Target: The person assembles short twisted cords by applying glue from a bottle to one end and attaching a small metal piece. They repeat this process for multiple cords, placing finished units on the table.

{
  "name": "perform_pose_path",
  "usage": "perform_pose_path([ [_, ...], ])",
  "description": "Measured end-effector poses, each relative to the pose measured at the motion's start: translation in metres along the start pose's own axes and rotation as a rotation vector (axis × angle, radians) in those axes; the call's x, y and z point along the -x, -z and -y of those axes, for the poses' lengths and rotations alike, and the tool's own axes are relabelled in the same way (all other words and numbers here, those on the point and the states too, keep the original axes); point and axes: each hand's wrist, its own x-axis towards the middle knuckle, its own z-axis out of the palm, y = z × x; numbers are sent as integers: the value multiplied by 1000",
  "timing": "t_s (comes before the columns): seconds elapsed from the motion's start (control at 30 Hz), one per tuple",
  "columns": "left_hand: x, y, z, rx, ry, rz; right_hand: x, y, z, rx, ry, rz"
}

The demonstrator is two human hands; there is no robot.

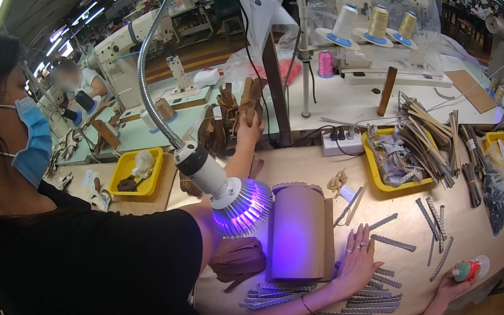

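Around your left hand [357,267], the closest obstacle is the brown half-round block [299,233], just beside it at 10 o'clock under purple light. The lamp [240,207] hangs farther out at 10 o'clock, hiding part of the desk [414,272] behind it. A brown coiled bundle [236,259] lies at 9 o'clock from the block. The yellow tray [373,170] sits at 1 o'clock from your left hand, crowded with pale strips. At 10 o'clock a masked co-worker [97,272] leans in, 1 hand [250,129] on a bundle of brown strips [248,99].

Your left hand lies flat, fingers extended toward 1 o'clock and slightly apart. The grey braided strips [373,302] fan out on the desk, mostly at 5 to 7 o'clock from it, some hidden by your forearm. Most of these run lengthwise from about 10 to 4 o'clock; a loose strip [394,242] at 2 o'clock lies the same way.

Your right hand [451,287] curls around a small container [467,270] near 4 o'clock. Its long axis runs roughly 9 to 3 o'clock, the pale end toward 3.
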Motion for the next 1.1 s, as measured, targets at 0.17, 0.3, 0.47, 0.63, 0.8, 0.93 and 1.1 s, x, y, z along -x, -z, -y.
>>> perform_pose_path([
  [0.17,0,1,0,-5,-3,1,2,-2,1,-26,-12,7],
  [0.3,0,0,0,-3,-2,-1,5,-5,2,-22,-17,30],
  [0.47,2,-1,0,-2,-4,-47,6,-8,2,-23,9,21],
  [0.63,1,-1,-1,-3,4,-26,9,-11,3,-36,-2,67],
  [0.8,1,0,0,9,3,-16,10,-12,3,-28,9,84],
  [0.93,0,0,0,-2,15,19,6,-7,3,-53,0,112],
  [1.1,-2,1,2,9,24,76,0,3,4,-64,-7,62],
])
